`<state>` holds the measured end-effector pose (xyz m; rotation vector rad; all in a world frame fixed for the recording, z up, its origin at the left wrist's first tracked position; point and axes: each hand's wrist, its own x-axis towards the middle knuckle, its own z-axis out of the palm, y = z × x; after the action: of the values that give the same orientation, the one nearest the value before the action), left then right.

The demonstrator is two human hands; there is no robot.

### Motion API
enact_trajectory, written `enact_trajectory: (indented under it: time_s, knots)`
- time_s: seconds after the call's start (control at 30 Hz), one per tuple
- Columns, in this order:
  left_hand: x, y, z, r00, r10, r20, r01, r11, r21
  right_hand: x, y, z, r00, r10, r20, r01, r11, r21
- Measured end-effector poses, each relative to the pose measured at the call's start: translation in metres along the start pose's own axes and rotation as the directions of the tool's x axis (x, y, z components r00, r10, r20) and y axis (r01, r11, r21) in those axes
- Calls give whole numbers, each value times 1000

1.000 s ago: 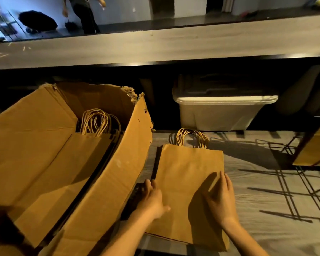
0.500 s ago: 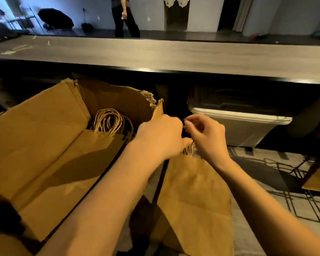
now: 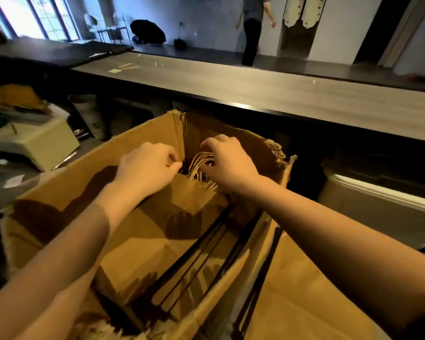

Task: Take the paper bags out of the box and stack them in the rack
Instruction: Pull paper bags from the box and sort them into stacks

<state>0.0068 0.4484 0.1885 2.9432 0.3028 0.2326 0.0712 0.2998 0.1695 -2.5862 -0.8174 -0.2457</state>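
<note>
A large open cardboard box (image 3: 66, 182) fills the middle and left of the head view. Flat brown paper bags (image 3: 157, 231) lie stacked inside it, their twine handles (image 3: 199, 165) bunched at the far end. My left hand (image 3: 145, 168) is inside the box, its fingers curled at the top edge of the uppermost bag. My right hand (image 3: 231, 163) reaches in beside it with fingers hooked over the handles. Outside the box, at the lower right, lies a flat pile of paper bags (image 3: 304, 298). No rack is in view.
A long dark counter (image 3: 268, 89) runs across behind the box. A white plastic bin (image 3: 378, 200) stands to the right, under the counter. A cream box (image 3: 39, 143) and clutter sit at the left. A person (image 3: 253, 28) walks in the background.
Both hands left the bag pile on the floor, rose past its handles and moved left into the box, onto the bags' handles. The view swung left and up.
</note>
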Motion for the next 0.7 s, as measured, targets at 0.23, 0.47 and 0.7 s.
enact_trajectory:
  time_s: [0.23,0.47,0.7]
  knots:
    - [-3,-41,38,954,-59,294,72,997,-32,0,-5,43,897,124,425,-81,990,-117]
    - [3,-34,39,963,-25,269,31,999,-17,-4,-2,47,736,213,643,-145,977,-157]
    - [3,-36,38,960,-16,279,18,1000,-5,-1,6,44,864,276,422,-380,907,185]
